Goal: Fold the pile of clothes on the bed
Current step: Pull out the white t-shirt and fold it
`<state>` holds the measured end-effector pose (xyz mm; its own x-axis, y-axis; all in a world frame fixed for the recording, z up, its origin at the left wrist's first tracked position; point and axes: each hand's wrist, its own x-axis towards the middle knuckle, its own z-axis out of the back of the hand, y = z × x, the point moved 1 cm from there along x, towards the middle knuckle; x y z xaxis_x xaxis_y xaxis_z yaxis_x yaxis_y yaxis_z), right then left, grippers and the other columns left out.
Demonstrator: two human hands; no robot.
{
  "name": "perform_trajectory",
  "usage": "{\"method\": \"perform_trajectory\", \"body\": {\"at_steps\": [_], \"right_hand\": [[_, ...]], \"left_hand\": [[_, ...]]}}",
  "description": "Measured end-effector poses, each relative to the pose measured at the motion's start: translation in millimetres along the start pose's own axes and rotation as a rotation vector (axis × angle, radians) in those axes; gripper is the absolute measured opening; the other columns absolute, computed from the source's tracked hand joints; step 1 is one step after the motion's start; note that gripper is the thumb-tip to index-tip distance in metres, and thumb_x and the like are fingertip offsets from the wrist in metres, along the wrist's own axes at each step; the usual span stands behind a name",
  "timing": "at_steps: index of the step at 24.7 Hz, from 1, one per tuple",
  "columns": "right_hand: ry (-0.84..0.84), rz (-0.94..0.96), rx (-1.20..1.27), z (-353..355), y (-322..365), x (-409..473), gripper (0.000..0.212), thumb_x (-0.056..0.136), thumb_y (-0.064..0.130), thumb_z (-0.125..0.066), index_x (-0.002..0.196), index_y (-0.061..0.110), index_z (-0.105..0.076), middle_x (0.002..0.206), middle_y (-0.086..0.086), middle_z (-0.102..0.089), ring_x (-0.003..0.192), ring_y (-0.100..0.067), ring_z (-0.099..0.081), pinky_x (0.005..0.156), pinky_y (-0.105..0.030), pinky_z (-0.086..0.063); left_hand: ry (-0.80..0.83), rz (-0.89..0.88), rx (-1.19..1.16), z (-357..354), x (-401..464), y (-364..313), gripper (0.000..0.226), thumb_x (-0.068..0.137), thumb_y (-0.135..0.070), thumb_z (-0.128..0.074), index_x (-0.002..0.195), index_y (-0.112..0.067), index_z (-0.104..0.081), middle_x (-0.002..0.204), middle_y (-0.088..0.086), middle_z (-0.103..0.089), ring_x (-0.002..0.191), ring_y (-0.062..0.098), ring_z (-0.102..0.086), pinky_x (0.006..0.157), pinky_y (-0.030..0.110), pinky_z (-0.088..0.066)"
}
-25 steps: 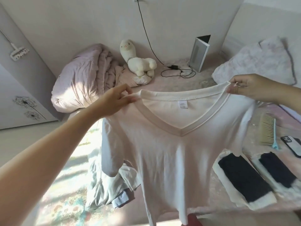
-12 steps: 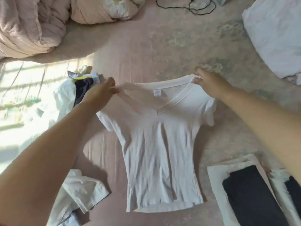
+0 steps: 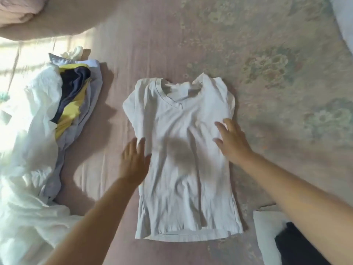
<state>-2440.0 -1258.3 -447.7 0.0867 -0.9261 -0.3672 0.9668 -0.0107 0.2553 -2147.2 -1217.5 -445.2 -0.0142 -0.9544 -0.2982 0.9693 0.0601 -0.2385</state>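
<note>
The white cotton V-neck T-shirt [image 3: 183, 159] lies front up and spread out in the middle of the pink floral bedsheet [image 3: 277, 83], collar pointing away from the person and hem nearest them, so the step in hand reads as smoothing it flat ahead of the first fold. Both hands are flat with the fingers straight and grasp nothing: the left hand [image 3: 134, 163] sits at the shirt's left side seam about waist height, and the right hand [image 3: 232, 142] lies on the cloth below the right sleeve, though motion blur makes it hard to say whether the palms are pressing or just skimming. To do this well, sweep both palms outward and down toward the hem, pushing out the wrinkles that run through the midsection, and straighten the rumpled back of the collar and both short sleeves so the edges line up. Then bring each side in toward the centre with the sleeves tucked. The unfolded heap of white, navy, yellow and pale grey clothes [image 3: 47, 131] waits just to the left, and a folded white and dark garment [image 3: 271, 226] sits at lower right
</note>
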Motion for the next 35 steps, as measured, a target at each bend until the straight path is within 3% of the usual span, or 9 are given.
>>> {"method": "perform_trajectory", "body": {"at_steps": [3,6,12,21,27,29,31,33,35], "right_hand": [[0.107,0.139,-0.031,-86.4,-10.9,-131.5,0.059,0.066,0.038,-0.082,0.113,0.008,-0.063,0.121,-0.011,-0.048,0.108,-0.033,-0.049,0.082,-0.042,-0.049],[0.201,0.224,-0.134,-137.0,-17.4,-211.5,0.071,0.035,0.050,-0.090,0.092,0.016,-0.064,0.097,-0.003,-0.051,0.088,-0.024,-0.052,0.064,-0.036,-0.053],[0.137,0.248,-0.336,-132.5,-13.4,-206.9,0.042,0.039,0.017,-0.094,0.066,0.010,-0.063,0.067,-0.006,-0.058,0.060,-0.027,-0.060,0.050,-0.034,-0.051],[0.097,0.234,-0.540,-133.0,-22.6,-245.2,0.055,0.011,-0.019,-0.073,0.058,0.003,-0.057,0.043,-0.010,-0.046,0.036,-0.027,-0.048,0.031,-0.024,-0.035],[0.156,0.060,-0.601,-132.2,-49.9,-270.9,0.052,0.015,-0.016,-0.079,0.058,0.001,-0.056,0.044,-0.014,-0.049,0.038,-0.030,-0.051,0.038,-0.036,-0.047],[0.250,0.096,-0.722,-130.3,-47.5,-266.1,0.044,0.042,-0.004,-0.083,0.079,-0.001,-0.059,0.068,-0.017,-0.061,0.062,-0.032,-0.062,0.059,-0.041,-0.054],[0.382,0.121,-0.821,-132.9,-54.7,-262.9,0.032,0.082,0.000,-0.055,0.113,0.004,-0.049,0.109,-0.013,-0.060,0.102,-0.031,-0.057,0.088,-0.041,-0.046],[0.569,0.107,-0.841,-135.4,-58.2,-261.9,0.039,0.088,-0.002,-0.044,0.125,0.010,-0.042,0.123,-0.008,-0.055,0.114,-0.029,-0.050,0.093,-0.038,-0.042],[0.595,0.100,-0.780,-138.8,-58.7,-261.4,0.042,0.087,-0.002,-0.046,0.127,0.012,-0.043,0.124,-0.006,-0.056,0.114,-0.027,-0.051,0.089,-0.036,-0.044]], "left_hand": [[0.132,-0.366,0.056,-74.6,-126.8,18.6,0.076,0.056,-0.040,-0.090,0.115,-0.005,-0.059,0.111,0.022,-0.065,0.098,0.037,-0.066,0.079,0.042,-0.055],[0.203,-0.516,0.111,-103.4,-180.8,34.7,0.074,0.049,-0.053,-0.083,0.103,-0.010,-0.056,0.089,0.011,-0.070,0.080,0.030,-0.069,0.065,0.032,-0.055],[0.088,-0.488,0.007,-103.9,-168.8,55.1,0.071,0.041,-0.021,-0.095,0.087,-0.016,-0.042,0.071,0.007,-0.060,0.063,0.028,-0.061,0.047,0.027,-0.050],[0.023,-0.569,0.204,-84.2,-200.9,83.9,0.066,0.041,0.018,-0.077,0.090,-0.008,-0.040,0.071,0.013,-0.054,0.055,0.028,-0.055,0.029,0.025,-0.039],[0.029,-0.417,0.322,-88.1,-213.8,97.4,0.076,0.027,0.018,-0.078,0.085,-0.010,-0.037,0.061,0.012,-0.053,0.039,0.025,-0.050,0.028,0.023,-0.039],[0.059,-0.449,0.351,-91.1,-212.9,96.2,0.077,0.025,0.016,-0.078,0.085,-0.010,-0.037,0.060,0.010,-0.053,0.036,0.023,-0.048,0.028,0.022,-0.038],[0.094,-0.476,0.380,-93.5,-215.8,98.7,0.077,0.023,0.013,-0.078,0.084,-0.011,-0.037,0.057,0.009,-0.051,0.033,0.022,-0.045,0.029,0.020,-0.037],[0.126,-0.483,0.400,-97.0,-222.9,103.9,0.078,0.021,0.009,-0.080,0.084,-0.011,-0.037,0.053,0.008,-0.051,0.030,0.020,-0.045,0.029,0.019,-0.036],[0.162,-0.482,0.399,-99.0,-228.9,103.6,0.080,0.018,0.005,-0.082,0.085,-0.009,-0.040,0.051,0.007,-0.052,0.027,0.020,-0.044,0.029,0.019,-0.036]]}}
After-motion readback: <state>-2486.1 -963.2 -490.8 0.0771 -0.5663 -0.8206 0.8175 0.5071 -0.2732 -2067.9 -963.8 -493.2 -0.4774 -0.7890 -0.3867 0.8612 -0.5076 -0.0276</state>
